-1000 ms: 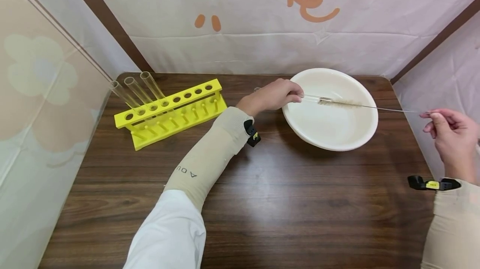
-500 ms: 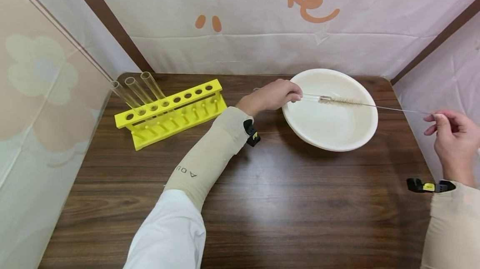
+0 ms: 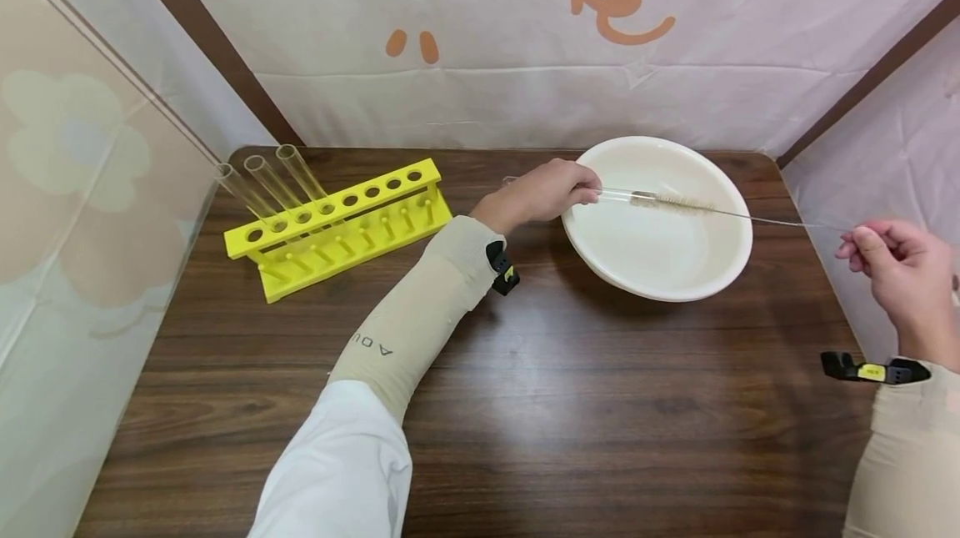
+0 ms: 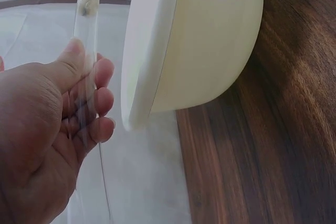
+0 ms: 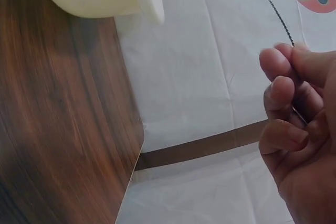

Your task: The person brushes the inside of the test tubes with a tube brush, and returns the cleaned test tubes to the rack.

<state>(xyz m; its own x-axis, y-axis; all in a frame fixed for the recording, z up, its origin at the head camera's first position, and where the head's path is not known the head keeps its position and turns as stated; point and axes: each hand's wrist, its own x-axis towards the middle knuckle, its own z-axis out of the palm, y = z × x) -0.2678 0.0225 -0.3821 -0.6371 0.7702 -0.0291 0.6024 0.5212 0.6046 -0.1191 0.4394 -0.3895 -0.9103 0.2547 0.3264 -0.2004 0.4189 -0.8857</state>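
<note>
Where my left sleeve (image 3: 416, 313) bears writing: dark printed letters, an A plain, the others uncertain.
Wristband labels (image 3: 872, 372): yellow on black, print too small to read.
Glass tube (image 3: 617, 195): clear, smooth, held over the round white bowl (image 3: 660, 263) in the curled fingers of my left hand (image 3: 551, 190).
Brush (image 3: 686, 205): tan bristles, the tip inside the tube's mouth; my right hand (image 3: 903, 267) pinches its twisted wire stem (image 5: 273, 9) beyond the rim.
My hands: well apart.
Rack (image 3: 337, 208): yellow, pegged, with three slanted clear tubes (image 3: 272, 186).
Table (image 3: 525, 404): dark wood grain.
</note>
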